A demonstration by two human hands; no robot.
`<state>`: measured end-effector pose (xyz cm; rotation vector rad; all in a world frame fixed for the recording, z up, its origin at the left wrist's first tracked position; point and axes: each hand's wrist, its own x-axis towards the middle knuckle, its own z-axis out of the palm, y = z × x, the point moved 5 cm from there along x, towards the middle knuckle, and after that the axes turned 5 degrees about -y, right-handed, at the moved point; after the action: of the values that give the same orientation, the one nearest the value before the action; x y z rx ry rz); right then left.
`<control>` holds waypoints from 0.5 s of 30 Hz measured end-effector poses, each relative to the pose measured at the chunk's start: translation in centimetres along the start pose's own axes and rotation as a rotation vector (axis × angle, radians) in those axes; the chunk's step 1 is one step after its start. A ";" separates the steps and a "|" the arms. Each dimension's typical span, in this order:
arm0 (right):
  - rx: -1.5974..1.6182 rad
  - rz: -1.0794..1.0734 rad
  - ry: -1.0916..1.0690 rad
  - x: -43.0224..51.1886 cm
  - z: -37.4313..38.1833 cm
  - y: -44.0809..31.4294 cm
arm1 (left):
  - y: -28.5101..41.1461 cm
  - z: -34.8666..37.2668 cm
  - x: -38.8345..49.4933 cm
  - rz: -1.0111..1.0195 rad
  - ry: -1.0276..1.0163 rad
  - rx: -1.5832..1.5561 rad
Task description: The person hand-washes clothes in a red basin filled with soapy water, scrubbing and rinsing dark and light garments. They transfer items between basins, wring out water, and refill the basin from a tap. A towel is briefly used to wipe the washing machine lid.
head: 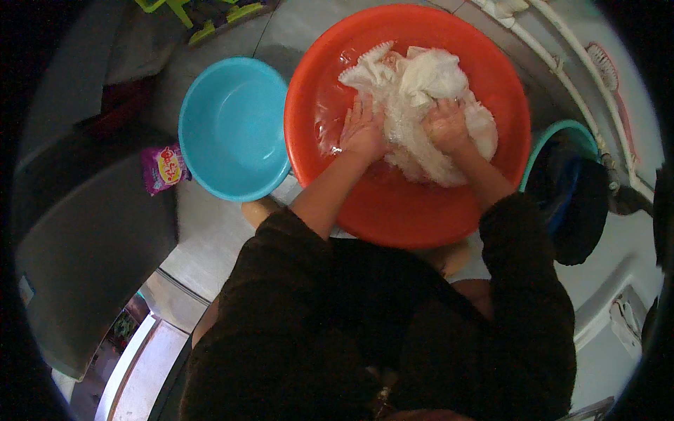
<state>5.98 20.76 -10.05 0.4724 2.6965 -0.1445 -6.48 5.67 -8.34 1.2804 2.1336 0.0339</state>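
Note:
A wet white cloth (434, 73) lies bunched in water inside a large red plastic basin (408, 218). Its left end has a scalloped edge, and part of it is under the surface. Flat in the water at the cloth's left side is my left hand (363, 129), fingers spread and holding nothing. My right hand (446, 125) is on the right half of the cloth, its fingers curled into the fabric and the fingertips hidden. Both wrists reach over the near part of the basin.
Left of the red basin stands a light blue basin (237, 131). A purple snack packet (166, 168) lies beside it, near a dark grey panel (100, 252). At right are a teal bucket (563, 126) with dark cloth over it, white pipes (574, 97) and a brush (603, 66).

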 end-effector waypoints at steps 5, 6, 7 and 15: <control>0.133 0.138 0.149 1.0 -0.3 1.7 | -1.8 -2.6 0.9 -0.014 0.056 -0.637; 0.150 0.207 0.104 1.2 -0.5 1.7 | -2.4 -2.9 1.0 -0.133 0.136 -0.856; 0.319 0.307 0.069 1.1 -0.6 1.7 | -1.8 -2.9 1.2 -0.061 0.130 -1.120; 1.135 0.349 0.131 -0.7 -6.5 -3.3 | 4.0 0.1 6.1 -0.050 -0.359 -2.170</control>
<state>3.02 18.52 -3.71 1.2610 2.3344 -1.5934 -5.26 12.66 -10.16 -0.1686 0.7149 1.4355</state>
